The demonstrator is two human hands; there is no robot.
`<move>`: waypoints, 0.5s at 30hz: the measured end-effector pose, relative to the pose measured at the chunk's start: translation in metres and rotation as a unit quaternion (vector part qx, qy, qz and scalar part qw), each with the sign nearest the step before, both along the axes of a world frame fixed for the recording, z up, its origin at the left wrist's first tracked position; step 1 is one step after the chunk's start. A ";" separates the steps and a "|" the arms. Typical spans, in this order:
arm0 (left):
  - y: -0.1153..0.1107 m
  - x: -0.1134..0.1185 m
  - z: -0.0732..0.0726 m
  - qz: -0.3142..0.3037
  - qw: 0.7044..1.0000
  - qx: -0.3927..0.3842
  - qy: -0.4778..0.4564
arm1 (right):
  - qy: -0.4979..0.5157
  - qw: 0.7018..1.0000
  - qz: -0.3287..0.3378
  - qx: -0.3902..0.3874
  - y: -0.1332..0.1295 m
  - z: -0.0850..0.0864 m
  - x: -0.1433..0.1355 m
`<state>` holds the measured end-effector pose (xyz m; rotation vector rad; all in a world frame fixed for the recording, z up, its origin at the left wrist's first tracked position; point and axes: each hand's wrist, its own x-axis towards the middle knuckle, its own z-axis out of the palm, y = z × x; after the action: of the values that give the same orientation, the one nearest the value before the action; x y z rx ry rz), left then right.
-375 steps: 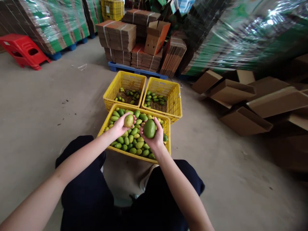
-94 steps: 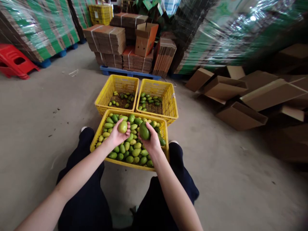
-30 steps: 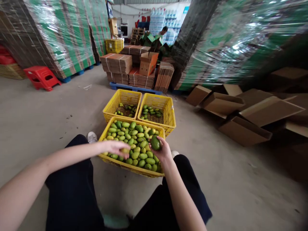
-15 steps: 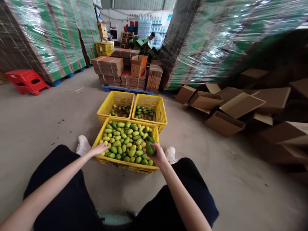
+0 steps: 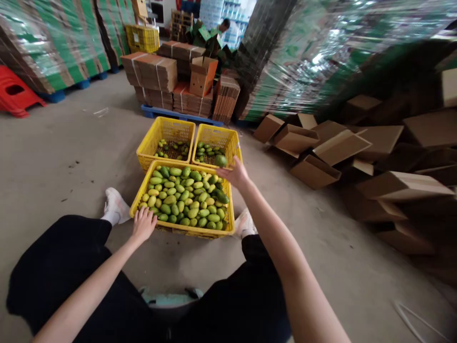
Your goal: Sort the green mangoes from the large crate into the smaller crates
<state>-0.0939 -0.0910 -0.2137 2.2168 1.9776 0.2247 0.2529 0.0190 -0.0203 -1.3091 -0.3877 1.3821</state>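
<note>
A yellow crate (image 5: 182,228) full of green and yellowish mangoes (image 5: 178,195) stands between my feet. At its near left corner my left hand (image 5: 144,225) rests over the rim, fingers spread and holding nothing. My right hand (image 5: 236,174) is stretched out above the far right corner with its fingers apart. Just past its fingertips is a large dark green mango (image 5: 220,160), at the near side of the right rear crate (image 5: 240,152); whether it is in the air or lying there I cannot tell. Several mangoes lie in that crate and in the left rear crate (image 5: 143,155).
Bundled flat cartons (image 5: 153,74) sit on a blue pallet (image 5: 178,114) beyond the crates. Empty cardboard boxes (image 5: 316,169) are heaped at the right. A red stool (image 5: 16,93) is at the left, and a person (image 5: 224,26) is in the back.
My right hand has moved forward from the front crate's right side and let go of the large green mango by the right rear crate. The view has tilted down slightly.
</note>
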 end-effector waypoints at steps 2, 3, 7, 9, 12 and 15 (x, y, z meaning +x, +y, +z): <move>-0.001 0.000 -0.001 0.006 1.000 -0.004 -0.002 | -0.059 0.998 -0.020 0.011 0.025 0.016 0.026; -0.002 0.000 -0.002 0.007 1.000 -0.007 -0.004 | -0.085 0.996 -0.015 0.014 0.028 0.017 0.037; -0.004 0.001 -0.006 0.009 1.000 0.002 -0.011 | -0.315 0.947 0.052 -0.020 -0.010 -0.022 0.065; -0.004 0.000 -0.008 0.011 1.000 0.015 -0.005 | -0.369 0.925 0.077 -0.049 -0.034 -0.053 0.069; -0.004 -0.001 -0.009 0.011 1.000 0.024 0.000 | -0.425 0.897 0.104 -0.064 -0.054 -0.093 0.067; -0.005 -0.002 -0.007 0.012 1.000 0.018 -0.004 | -0.480 0.865 0.133 -0.058 -0.056 -0.117 0.057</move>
<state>-0.0963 -0.0958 -0.2211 2.2108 2.0125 0.2742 0.3103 -0.0367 -0.1376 -2.0557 -1.2038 0.8654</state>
